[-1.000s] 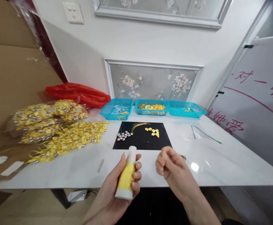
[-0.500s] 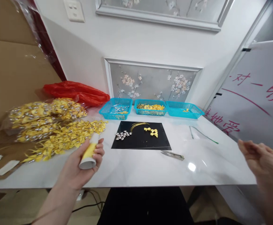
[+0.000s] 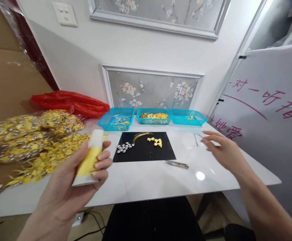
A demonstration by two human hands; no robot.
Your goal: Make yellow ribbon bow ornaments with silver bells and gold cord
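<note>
My left hand (image 3: 85, 170) is wrapped round a yellow and white tube (image 3: 92, 154), held tilted above the table's left part. My right hand (image 3: 217, 147) reaches over the right side, fingers apart, close to a thin green wire (image 3: 195, 140) partly hidden behind the fingertips. Between the hands lies a black mat (image 3: 141, 155) with silver beads (image 3: 123, 147), thin gold wires (image 3: 140, 134) and yellow bows (image 3: 157, 142). Small thread snips (image 3: 177, 164) rest just below the mat's right corner.
Three blue baskets (image 3: 116, 126) (image 3: 153, 121) (image 3: 188, 122) stand along the wall. Bagged yellow flower strands (image 3: 20, 134), loose strands (image 3: 48, 159) and a red plastic bag (image 3: 70, 103) are on the left. A whiteboard (image 3: 266, 140) stands at the right.
My right hand has moved left to the green wire, and its fingers have spread. My left hand has risen closer to the camera with the tube, now more upright. The view has shifted right.
</note>
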